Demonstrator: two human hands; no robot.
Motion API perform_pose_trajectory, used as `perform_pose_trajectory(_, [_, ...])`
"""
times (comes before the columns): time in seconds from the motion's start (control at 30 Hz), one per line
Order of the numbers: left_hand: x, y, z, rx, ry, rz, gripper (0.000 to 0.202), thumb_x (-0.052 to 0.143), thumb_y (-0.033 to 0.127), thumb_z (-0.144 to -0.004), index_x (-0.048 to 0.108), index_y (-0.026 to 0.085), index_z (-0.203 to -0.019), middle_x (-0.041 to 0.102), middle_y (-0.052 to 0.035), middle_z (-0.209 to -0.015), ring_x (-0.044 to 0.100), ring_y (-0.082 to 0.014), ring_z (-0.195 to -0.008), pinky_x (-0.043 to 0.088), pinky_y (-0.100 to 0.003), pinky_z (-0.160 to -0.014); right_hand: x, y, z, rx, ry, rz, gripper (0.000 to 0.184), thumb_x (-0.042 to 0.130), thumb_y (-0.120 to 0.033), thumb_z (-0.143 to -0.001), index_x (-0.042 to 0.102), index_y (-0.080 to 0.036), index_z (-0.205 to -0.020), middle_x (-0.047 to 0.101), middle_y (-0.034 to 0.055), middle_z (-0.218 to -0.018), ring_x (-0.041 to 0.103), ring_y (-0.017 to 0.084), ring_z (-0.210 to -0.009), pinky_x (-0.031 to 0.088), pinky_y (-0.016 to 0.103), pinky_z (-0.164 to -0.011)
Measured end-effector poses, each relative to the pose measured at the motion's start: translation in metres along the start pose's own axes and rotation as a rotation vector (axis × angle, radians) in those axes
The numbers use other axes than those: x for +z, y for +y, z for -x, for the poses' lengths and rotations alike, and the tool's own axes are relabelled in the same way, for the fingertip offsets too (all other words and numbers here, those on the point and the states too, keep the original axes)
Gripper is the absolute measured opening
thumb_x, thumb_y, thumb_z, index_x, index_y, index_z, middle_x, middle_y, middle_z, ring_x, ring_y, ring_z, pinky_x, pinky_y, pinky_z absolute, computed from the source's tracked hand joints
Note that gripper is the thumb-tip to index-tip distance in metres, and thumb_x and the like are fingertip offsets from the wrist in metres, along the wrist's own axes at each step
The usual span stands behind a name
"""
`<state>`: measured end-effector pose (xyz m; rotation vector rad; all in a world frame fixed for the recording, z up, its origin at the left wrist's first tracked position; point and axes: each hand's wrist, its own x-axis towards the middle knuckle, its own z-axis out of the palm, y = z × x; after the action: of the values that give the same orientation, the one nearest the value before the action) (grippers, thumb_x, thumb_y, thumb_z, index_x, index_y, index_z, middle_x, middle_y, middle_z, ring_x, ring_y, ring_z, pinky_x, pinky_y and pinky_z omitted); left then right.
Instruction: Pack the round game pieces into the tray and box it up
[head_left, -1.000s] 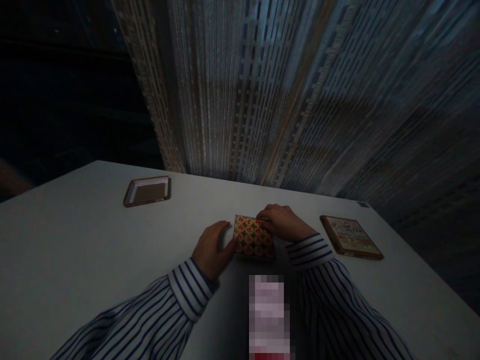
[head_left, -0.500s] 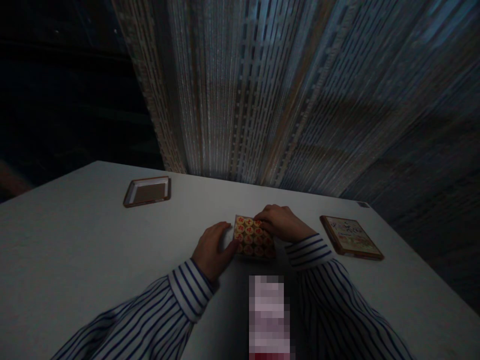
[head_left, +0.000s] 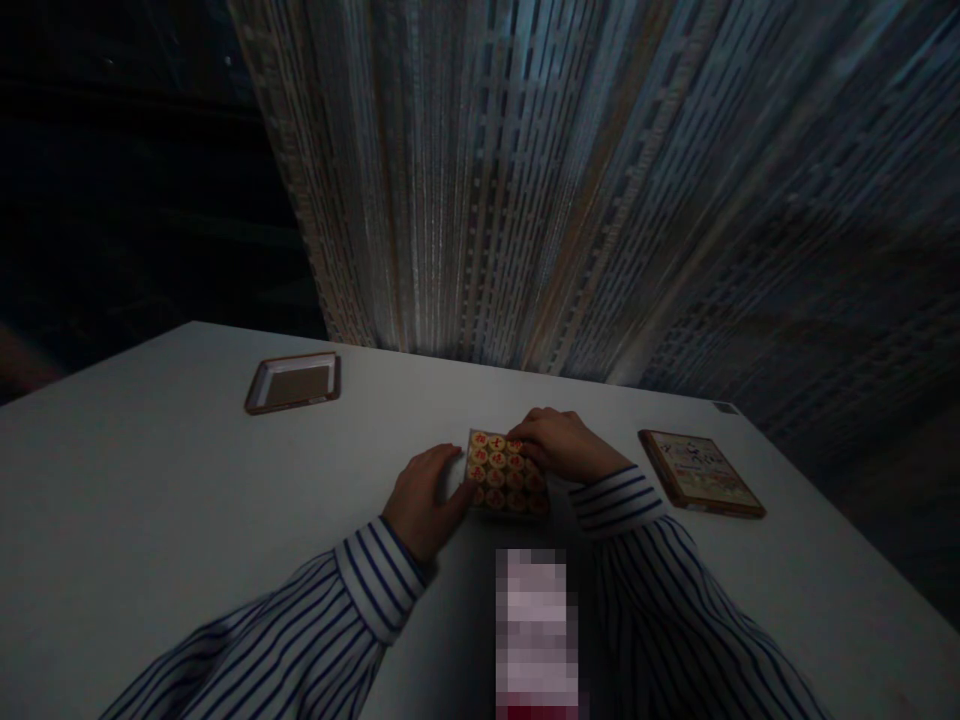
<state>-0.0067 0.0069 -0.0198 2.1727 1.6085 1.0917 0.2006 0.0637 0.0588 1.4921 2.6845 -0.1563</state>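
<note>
A clear box of round Chinese chess pieces (head_left: pixel 496 478) lies on the white table in front of me, the pieces in rows with red characters facing up. My left hand (head_left: pixel 426 500) is at its left side, fingers apart; the thumb tip touches the near left edge, while the other fingertips stay a little off the box. Over the far right corner, my right hand (head_left: pixel 559 445) has its fingers bent down onto the box and covers some of the pieces. Its thumb is hidden.
At the far left of the white table (head_left: pixel 360 420) sits a shallow brown-rimmed tin tray (head_left: pixel 294 385). To the right lies a flat tin lid (head_left: pixel 701 472) with printed writing. A string curtain (head_left: pixel 480 200) hangs behind the table, and a small dark label (head_left: pixel 725 408) marks its far right corner.
The view has shifted very slightly. Both hands and the box of chess pieces keep practically the same places.
</note>
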Motion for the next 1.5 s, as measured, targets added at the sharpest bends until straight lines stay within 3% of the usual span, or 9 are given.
perform_pose_trajectory(0.33, [-0.001, 0.003, -0.001, -0.019, -0.023, -0.017, 0.038, 0.055, 0.032, -0.075, 0.055, 0.012, -0.108, 0.062, -0.0149, -0.109, 0.057, -0.0267, -0.103, 0.046, -0.045, -0.088, -0.002, 0.0, 0.003, 0.008, 0.034, 0.002, 0.033, 0.043, -0.023, -0.084, 0.056, -0.026, -0.114, 0.058, 0.0083, -0.109, 0.05, 0.023, -0.104, 0.035, 0.037, -0.084])
perform_pose_trajectory(0.67, [-0.009, 0.003, -0.004, 0.01, -0.109, 0.003, 0.047, 0.055, 0.038, -0.075, 0.053, 0.011, -0.115, 0.062, -0.0158, -0.112, 0.058, -0.0269, -0.103, 0.047, -0.043, -0.086, -0.013, -0.002, 0.02, 0.075, 0.244, -0.098, 0.033, 0.038, -0.026, -0.088, 0.058, -0.015, -0.112, 0.062, 0.0099, -0.109, 0.054, 0.019, -0.103, 0.038, 0.032, -0.089])
perform_pose_trajectory(0.83, [-0.007, -0.011, -0.005, 0.171, -0.187, 0.045, 0.062, 0.066, 0.038, -0.064, 0.05, 0.015, -0.119, 0.061, -0.0148, -0.114, 0.057, -0.0287, -0.103, 0.046, -0.045, -0.087, 0.005, -0.006, 0.05, 0.114, 0.32, -0.273, 0.036, 0.042, -0.028, -0.086, 0.053, -0.014, -0.117, 0.061, 0.0116, -0.112, 0.055, 0.02, -0.103, 0.042, 0.035, -0.09])
perform_pose_trajectory(1.03, [0.0, -0.022, -0.005, 0.212, -0.174, 0.036, 0.069, 0.071, 0.037, -0.056, 0.05, 0.019, -0.119, 0.064, -0.0123, -0.108, 0.059, -0.0293, -0.099, 0.046, -0.046, -0.085, 0.038, -0.018, 0.08, 0.16, 0.315, -0.516, 0.053, 0.055, -0.031, -0.078, 0.041, -0.019, -0.128, 0.057, 0.0126, -0.116, 0.058, 0.021, -0.095, 0.049, 0.037, -0.076])
perform_pose_trajectory(1.2, [-0.007, -0.015, -0.006, 0.21, -0.214, 0.024, 0.061, 0.067, 0.034, -0.063, 0.05, 0.016, -0.119, 0.062, -0.0145, -0.112, 0.058, -0.0284, -0.103, 0.045, -0.044, -0.088, 0.056, -0.021, 0.081, 0.122, 0.345, -0.579, 0.061, 0.062, -0.028, -0.071, 0.041, -0.017, -0.128, 0.056, 0.0142, -0.118, 0.056, 0.023, -0.099, 0.048, 0.039, -0.08])
perform_pose_trajectory(1.5, [-0.008, -0.015, -0.005, 0.204, -0.192, 0.038, 0.058, 0.066, 0.033, -0.064, 0.052, 0.018, -0.118, 0.064, -0.0121, -0.111, 0.059, -0.0266, -0.101, 0.045, -0.043, -0.088, 0.064, -0.021, 0.08, 0.133, 0.383, -0.483, 0.05, 0.059, -0.022, -0.073, 0.049, -0.018, -0.122, 0.061, 0.0124, -0.112, 0.057, 0.024, -0.099, 0.046, 0.041, -0.084])
